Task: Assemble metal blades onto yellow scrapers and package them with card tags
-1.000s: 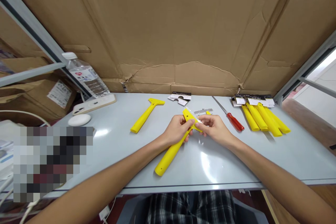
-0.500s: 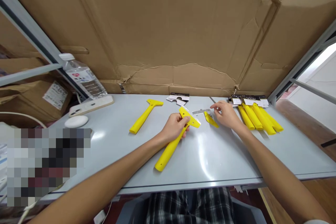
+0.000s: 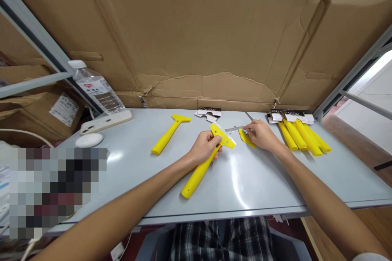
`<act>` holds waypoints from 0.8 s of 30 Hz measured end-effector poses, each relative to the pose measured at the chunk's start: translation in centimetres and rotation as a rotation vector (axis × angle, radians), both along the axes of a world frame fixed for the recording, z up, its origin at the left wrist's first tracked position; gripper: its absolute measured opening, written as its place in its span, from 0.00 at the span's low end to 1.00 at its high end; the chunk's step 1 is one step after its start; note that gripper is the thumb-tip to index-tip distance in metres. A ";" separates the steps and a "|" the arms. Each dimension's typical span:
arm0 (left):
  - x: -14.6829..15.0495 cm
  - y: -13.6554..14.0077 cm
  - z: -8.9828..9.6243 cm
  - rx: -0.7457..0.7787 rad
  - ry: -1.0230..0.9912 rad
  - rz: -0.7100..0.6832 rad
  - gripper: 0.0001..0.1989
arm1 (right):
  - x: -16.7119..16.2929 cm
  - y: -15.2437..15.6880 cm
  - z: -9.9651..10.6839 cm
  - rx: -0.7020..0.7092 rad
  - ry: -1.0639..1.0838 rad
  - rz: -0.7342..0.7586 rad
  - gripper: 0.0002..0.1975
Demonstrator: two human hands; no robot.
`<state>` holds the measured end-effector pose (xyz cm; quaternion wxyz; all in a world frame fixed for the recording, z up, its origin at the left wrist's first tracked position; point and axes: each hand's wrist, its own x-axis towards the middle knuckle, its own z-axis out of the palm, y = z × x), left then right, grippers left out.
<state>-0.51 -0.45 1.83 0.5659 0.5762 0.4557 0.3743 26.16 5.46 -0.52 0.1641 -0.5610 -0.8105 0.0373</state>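
I see a yellow scraper (image 3: 202, 169), yellow handles (image 3: 308, 138) at three o'clock, brown cardboard (image 3: 196, 40) at twelve, black-and-white plaid cloth (image 3: 251, 236) at six

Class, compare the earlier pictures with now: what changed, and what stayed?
The right hand has let go of the yellow scraper and moved right, its fingers now at the metal strip. The left hand still grips the scraper. The other yellow handle and carded yellow tools stay put.

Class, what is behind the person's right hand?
A thin, straight grey metal shaft shows just beyond the right hand. Its nearer end is covered by that hand, so anything attached there cannot be seen.
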 end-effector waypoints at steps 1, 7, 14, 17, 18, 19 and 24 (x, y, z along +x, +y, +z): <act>0.0 0.0 0.0 0.003 0.007 0.000 0.09 | -0.1 0.0 -0.1 0.005 0.000 0.001 0.20; 0.1 0.1 -0.7 -0.003 0.097 -0.017 0.12 | -1.2 0.4 -1.3 0.077 0.054 0.032 0.19; 0.7 -0.1 -1.2 -0.003 0.146 -0.058 0.14 | -3.4 -0.5 -1.4 0.123 -0.042 0.105 0.20; 0.7 -0.2 -1.0 -0.009 0.140 -0.066 0.14 | -4.1 -0.9 -1.2 0.126 -0.113 0.154 0.21; 0.7 -0.2 -0.9 -0.013 0.139 -0.071 0.14 | -4.2 -0.9 -1.2 0.128 -0.124 0.166 0.21; 0.7 -0.3 -0.8 -0.015 0.137 -0.079 0.14 | -4.3 -0.9 -1.2 0.132 -0.129 0.173 0.20; 0.8 -0.6 -0.4 -0.018 0.120 -0.101 0.12 | -4.2 -0.8 -1.4 0.146 -0.128 0.179 0.19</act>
